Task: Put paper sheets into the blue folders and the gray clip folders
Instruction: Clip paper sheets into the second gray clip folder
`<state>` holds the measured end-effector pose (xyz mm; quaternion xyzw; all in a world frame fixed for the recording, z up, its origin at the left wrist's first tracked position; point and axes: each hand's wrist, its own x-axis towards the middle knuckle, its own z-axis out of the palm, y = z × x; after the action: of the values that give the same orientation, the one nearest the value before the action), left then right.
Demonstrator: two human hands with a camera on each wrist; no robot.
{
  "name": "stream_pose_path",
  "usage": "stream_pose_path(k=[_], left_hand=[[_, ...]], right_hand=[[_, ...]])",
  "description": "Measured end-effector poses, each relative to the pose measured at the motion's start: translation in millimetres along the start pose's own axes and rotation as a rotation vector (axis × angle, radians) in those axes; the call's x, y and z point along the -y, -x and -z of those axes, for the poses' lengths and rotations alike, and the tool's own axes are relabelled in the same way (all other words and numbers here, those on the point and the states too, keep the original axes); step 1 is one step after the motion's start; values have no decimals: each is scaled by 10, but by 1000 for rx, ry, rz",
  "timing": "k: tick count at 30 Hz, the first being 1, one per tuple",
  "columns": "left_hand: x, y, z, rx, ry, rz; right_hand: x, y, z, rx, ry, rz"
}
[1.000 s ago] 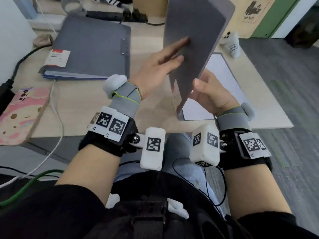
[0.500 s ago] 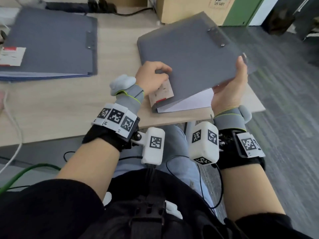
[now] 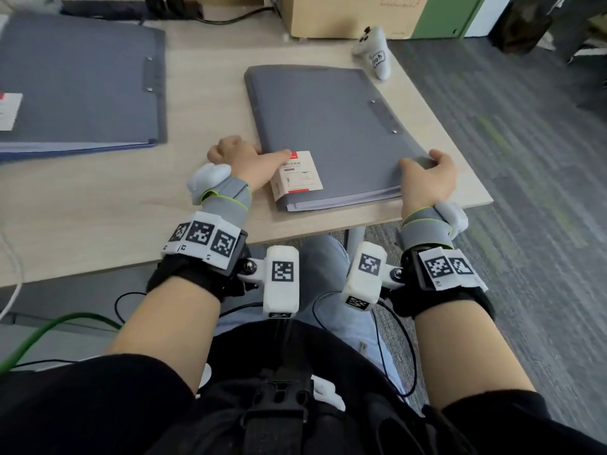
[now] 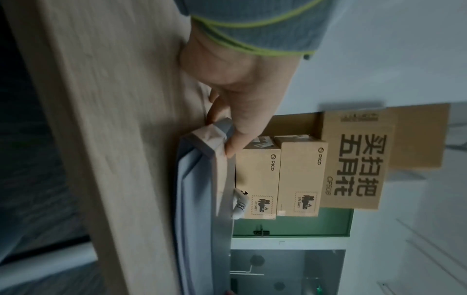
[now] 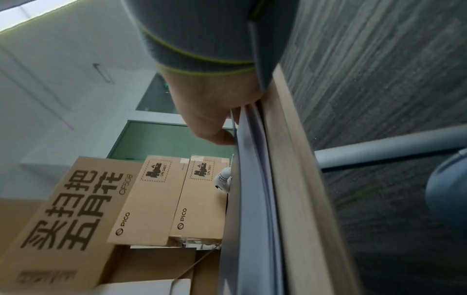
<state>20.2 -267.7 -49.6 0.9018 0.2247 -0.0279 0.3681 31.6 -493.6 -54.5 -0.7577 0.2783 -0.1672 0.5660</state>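
Note:
A closed gray clip folder lies flat on the wooden table, with white paper sheets showing along its near edge. My left hand pinches its near-left corner, thumb on top beside the red-and-white label. My right hand grips the near-right corner, thumb on the cover. In the left wrist view my left hand holds the folder corner with fingers beneath. In the right wrist view my right hand clasps the folder edge.
A second gray folder stacked on a blue one lies at the back left. A white controller stands just beyond the folder's far right corner. Cardboard boxes line the back edge. The table's right edge runs close to my right hand.
The gray folder, held upright a second ago, came down closed and now lies flat on the table. Both hands shifted to its near corners.

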Motion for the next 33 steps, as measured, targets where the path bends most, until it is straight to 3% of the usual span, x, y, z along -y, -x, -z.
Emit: stream_pose_path(k=[3,8,13,22,27,33], left_hand=[[-6,-20,-2,49,149,24],[-45,20,134,178,729,70],[17,29,366,125,911,28],[303,-38,699,-25,937,-37],[572,-156,1000,-249,733,-30],[859,-208,1304,-372,596,-35]], right_hand=[[14,-13,41,18,118,36],[42,-5,53,-32,181,62],[125,39,-61,96,257,107],[279,244,-565,382,36,-14],[346,444,-924,444,-133,-1],[506,678,-1340,474,-238,40]])
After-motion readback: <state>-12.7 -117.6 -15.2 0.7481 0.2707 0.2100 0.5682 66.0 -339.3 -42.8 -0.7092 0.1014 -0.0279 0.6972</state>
